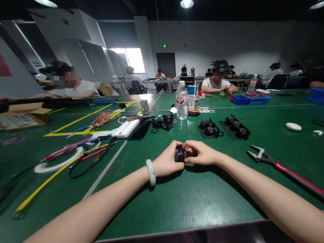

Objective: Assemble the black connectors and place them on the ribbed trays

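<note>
My left hand [165, 161], with a pale bangle on its wrist, is closed round a black ribbed round fitting [180, 155] just above the green table [192, 202]. From the other side my right hand [202, 152] grips the same fitting with thumb and fingers curled on its right end. The fingers cover part of it, so its exact kind is unclear. Beyond my hands lie similar black parts on small grids: one group [210, 129] and a fuller group [235, 127]. More black parts [163, 122] and a loose ring [154, 130] sit left of them.
Red-handled pliers [280, 167] lie at right, near a white oval object [293, 127]. A water bottle [182, 101] and a cup with a straw [194, 101] stand ahead. Cables [58, 175], a white power bank [126, 128] and a dark phone [140, 130] occupy the left. Other people sit beyond.
</note>
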`<state>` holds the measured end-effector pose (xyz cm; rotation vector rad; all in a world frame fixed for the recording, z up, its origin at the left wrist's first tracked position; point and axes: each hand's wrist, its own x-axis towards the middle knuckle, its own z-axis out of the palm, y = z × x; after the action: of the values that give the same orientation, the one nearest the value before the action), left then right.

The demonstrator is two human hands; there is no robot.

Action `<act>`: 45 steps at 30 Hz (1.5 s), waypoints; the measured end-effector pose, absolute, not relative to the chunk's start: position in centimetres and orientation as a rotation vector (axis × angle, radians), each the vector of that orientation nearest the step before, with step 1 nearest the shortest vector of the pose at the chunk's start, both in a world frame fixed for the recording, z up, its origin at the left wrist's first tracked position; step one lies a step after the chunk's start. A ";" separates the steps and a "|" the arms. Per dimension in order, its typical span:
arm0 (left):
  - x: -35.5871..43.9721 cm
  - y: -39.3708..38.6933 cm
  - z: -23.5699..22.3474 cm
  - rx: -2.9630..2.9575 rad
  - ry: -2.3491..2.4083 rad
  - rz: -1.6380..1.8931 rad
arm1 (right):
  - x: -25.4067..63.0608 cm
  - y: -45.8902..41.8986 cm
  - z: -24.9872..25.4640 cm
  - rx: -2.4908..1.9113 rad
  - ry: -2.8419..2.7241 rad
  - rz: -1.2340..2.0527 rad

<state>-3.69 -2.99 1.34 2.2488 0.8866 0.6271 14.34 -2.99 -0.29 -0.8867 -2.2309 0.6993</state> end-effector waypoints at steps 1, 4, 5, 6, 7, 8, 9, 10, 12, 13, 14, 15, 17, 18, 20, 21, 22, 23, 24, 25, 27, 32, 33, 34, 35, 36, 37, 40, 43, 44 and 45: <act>-3.7 -3.0 1.3 2.248 0.891 0.626 | 14.3 -3.0 -0.3 -0.888 -2.234 0.693; -3.7 -3.0 1.3 2.252 0.887 0.627 | 14.4 -3.0 -0.3 -0.897 -2.245 0.672; -3.7 -3.0 1.3 2.253 0.882 0.626 | 14.4 -3.0 -0.4 -0.900 -2.250 0.663; -3.7 -3.0 1.3 2.254 0.879 0.624 | 14.4 -3.0 -0.4 -0.903 -2.254 0.653; -3.7 -3.0 1.3 2.253 0.879 0.619 | 14.4 -2.9 -0.4 -0.906 -2.257 0.644; -3.7 -3.0 1.3 2.253 0.881 0.614 | 14.4 -2.9 -0.5 -0.907 -2.258 0.636; -3.7 -3.0 1.3 2.252 0.885 0.610 | 14.4 -2.9 -0.5 -0.906 -2.259 0.632; -3.7 -3.0 1.3 2.252 0.889 0.607 | 14.4 -2.9 -0.5 -0.903 -2.260 0.633; -3.7 -3.0 1.3 2.252 0.890 0.606 | 14.4 -2.8 -0.5 -0.897 -2.259 0.640; -3.7 -3.0 1.3 2.253 0.889 0.607 | 14.4 -2.8 -0.5 -0.896 -2.257 0.643; -3.7 -3.0 1.3 2.254 0.890 0.609 | 14.4 -2.8 -0.5 -0.895 -2.257 0.650; -3.7 -3.0 1.3 2.254 0.891 0.610 | 14.4 -2.8 -0.5 -0.896 -2.257 0.656; -3.7 -3.0 1.3 2.251 0.884 0.615 | 14.4 -2.8 -0.4 -0.898 -2.254 0.664; -3.7 -3.0 1.3 2.249 0.877 0.617 | 14.4 -2.7 -0.4 -0.900 -2.254 0.668; -3.7 -3.0 1.3 2.248 0.867 0.621 | 14.4 -2.7 -0.4 -0.903 -2.252 0.675; -3.7 -3.0 1.3 2.249 0.866 0.623 | 14.4 -2.7 -0.4 -0.904 -2.251 0.678; -3.7 -2.9 1.3 2.250 0.868 0.623 | 14.4 -2.6 -0.5 -0.905 -2.251 0.683; -3.7 -2.9 1.3 2.250 0.871 0.623 | 14.4 -2.6 -0.5 -0.905 -2.250 0.686; -3.7 -2.9 1.3 2.250 0.874 0.622 | 14.4 -2.6 -0.6 -0.907 -2.250 0.687; -3.7 -2.9 1.2 2.249 0.875 0.621 | 14.4 -2.6 -0.6 -0.909 -2.249 0.687; -3.7 -2.9 1.2 2.250 0.875 0.623 | 14.4 -2.5 -0.7 -0.911 -2.248 0.692; -3.7 -3.0 1.3 2.259 0.875 0.620 | 14.4 -2.6 -0.7 -0.906 -2.244 0.704; -3.8 -3.0 1.3 2.258 0.875 0.617 | 14.3 -2.6 -0.7 -0.905 -2.243 0.707; -3.8 -3.0 1.4 2.258 0.875 0.616 | 14.3 -2.6 -0.7 -0.903 -2.243 0.710; -3.8 -3.0 1.4 2.258 0.874 0.617 | 14.3 -2.6 -0.7 -0.902 -2.244 0.711; -3.8 -3.0 1.4 2.258 0.872 0.618 | 14.3 -2.6 -0.6 -0.904 -2.245 0.708; -3.8 -3.0 1.4 2.258 0.870 0.618 | 14.3 -2.6 -0.6 -0.907 -2.246 0.703; -3.7 -3.0 1.4 2.252 0.864 0.616 | 14.3 -2.6 -0.7 -0.913 -2.247 0.687; -3.7 -3.0 1.3 2.246 0.869 0.616 | 14.4 -2.6 -0.8 -0.900 -2.239 0.699; -3.7 -2.9 1.3 2.247 0.874 0.617 | 14.4 -2.5 -0.8 -0.893 -2.234 0.713; -3.7 -2.9 1.3 2.248 0.878 0.618 | 14.4 -2.5 -0.8 -0.887 -2.228 0.728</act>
<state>-3.66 -2.94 1.34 2.2484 0.8783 0.6181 14.41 -2.54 -0.80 -0.8867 -2.2285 0.7276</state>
